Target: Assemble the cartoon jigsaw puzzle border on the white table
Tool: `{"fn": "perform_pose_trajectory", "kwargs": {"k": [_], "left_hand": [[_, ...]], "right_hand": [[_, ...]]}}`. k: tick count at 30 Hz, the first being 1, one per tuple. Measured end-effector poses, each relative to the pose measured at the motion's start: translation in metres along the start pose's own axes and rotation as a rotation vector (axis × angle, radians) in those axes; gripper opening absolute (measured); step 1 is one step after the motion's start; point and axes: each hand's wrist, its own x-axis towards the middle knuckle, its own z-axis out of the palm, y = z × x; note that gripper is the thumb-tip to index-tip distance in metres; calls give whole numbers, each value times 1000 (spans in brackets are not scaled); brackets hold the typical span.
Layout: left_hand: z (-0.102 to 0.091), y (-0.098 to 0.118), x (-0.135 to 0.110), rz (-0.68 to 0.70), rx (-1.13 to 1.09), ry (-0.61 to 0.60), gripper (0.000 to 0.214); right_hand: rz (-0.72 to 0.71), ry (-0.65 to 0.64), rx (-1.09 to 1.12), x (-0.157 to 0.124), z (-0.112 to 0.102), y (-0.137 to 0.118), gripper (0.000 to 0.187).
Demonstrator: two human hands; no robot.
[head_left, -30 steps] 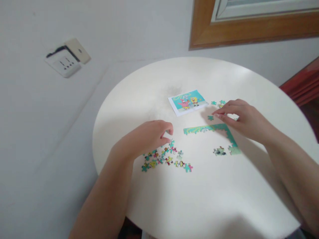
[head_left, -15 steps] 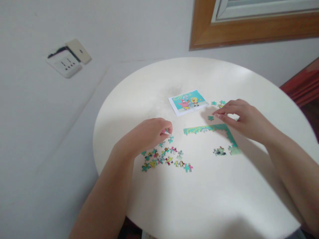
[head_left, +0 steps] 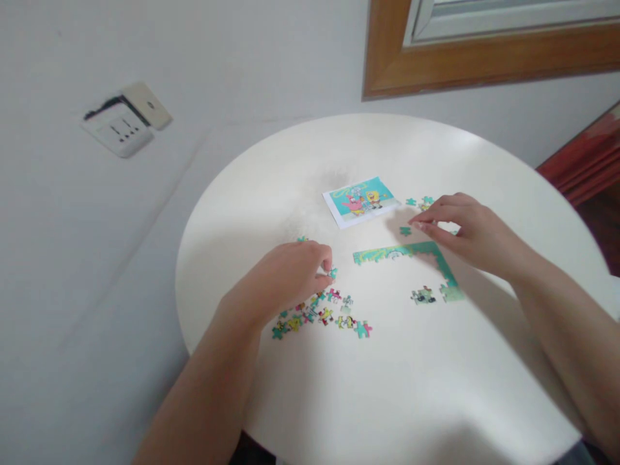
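My left hand (head_left: 290, 278) is bent over the loose jigsaw pieces (head_left: 325, 315), thumb and index finger closed on a small teal puzzle piece (head_left: 332, 274). Part of the pile lies hidden under that hand. Over the right side of the table, my right hand (head_left: 467, 226) has its thumb and index finger pinched together; whatever is between them is too small to make out. Just left of those fingertips lies a single teal piece (head_left: 405, 230). Below is a joined puzzle border (head_left: 394, 254), a top edge and a right edge meeting at a corner. A joined grey-green cluster (head_left: 423, 295) sits inside the corner.
A printed reference picture (head_left: 361, 200) of cartoon figures lies behind the border. More loose pieces (head_left: 425, 203) are beyond my right hand. The round white table (head_left: 387, 381) stands against a wall with a socket (head_left: 121, 129) and a wood-framed window (head_left: 445, 64).
My left hand has moved slightly down, its fingers closing around a teal piece; a piece behind the hand now shows. My right hand keeps its pinch. The whole view has shifted a little.
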Motion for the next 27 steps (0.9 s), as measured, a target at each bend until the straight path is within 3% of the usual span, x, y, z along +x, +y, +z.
{"fn": "perform_pose_trajectory", "kwargs": {"k": [11,19,27], "left_hand": [[-7,-13,-6,61,-27,46,14],[-14,-17,-18,107,-81,-148,8],[-8,-6,-18,50,-25,-215,13]], "right_hand": [[1,2,-1,-1,0,0,22],[3,-5,-9,0,-1,-1,25],[-5,8,-23,1,-2,-4,25]]}}
